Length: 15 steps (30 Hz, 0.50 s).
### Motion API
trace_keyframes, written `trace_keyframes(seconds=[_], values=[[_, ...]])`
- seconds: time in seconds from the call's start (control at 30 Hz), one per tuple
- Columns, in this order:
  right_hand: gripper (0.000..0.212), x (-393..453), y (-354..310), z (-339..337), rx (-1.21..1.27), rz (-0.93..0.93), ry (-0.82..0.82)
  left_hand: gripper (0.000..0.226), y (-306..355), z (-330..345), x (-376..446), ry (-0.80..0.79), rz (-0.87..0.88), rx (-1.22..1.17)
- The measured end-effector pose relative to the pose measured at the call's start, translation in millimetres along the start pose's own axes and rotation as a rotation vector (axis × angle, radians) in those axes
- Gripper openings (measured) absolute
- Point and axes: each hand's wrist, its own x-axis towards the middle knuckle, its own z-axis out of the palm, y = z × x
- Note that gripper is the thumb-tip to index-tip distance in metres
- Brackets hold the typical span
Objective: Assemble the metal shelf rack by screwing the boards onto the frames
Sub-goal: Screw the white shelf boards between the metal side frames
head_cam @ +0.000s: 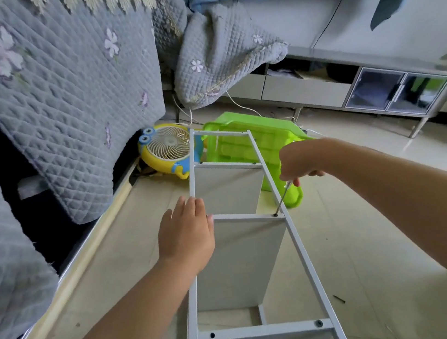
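Observation:
The white metal shelf frame runs from the bottom middle up toward the green stool, like a ladder lying over grey boards. My left hand rests flat on the frame's left rail beside the middle crossbar, fingers straight. My right hand grips the handle of a screwdriver. Its tip sits on a screw at the right end of that crossbar. The near crossbar shows two screw holes.
A green plastic stool lies under the far end of the frame, and a yellow and blue desk fan stands beside it. A quilted grey bedspread hangs at the left. A low cabinet lines the far right wall.

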Motion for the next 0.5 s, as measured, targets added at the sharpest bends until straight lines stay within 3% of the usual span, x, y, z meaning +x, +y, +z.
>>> trace_keyframes(seconds=[0.1,0.23,0.33,0.5], values=[[0.029,0.3,-8.0,9.1,-0.03,-0.121,0.333,0.029,-6.2,-0.9,-6.8,0.016,-0.204,-0.12],[0.024,2.4,-39.0,24.4,0.173,-0.416,0.563,0.034,-11.9,11.2,-7.9,-0.005,-0.306,-0.248],[0.021,7.8,-51.3,29.8,0.213,-0.504,0.643,0.037,-9.6,10.0,-8.6,-0.007,-0.337,-0.264],[0.017,9.1,-53.6,32.8,0.195,-0.582,0.618,0.034,-8.7,13.2,-8.3,-0.017,-0.369,-0.28]])
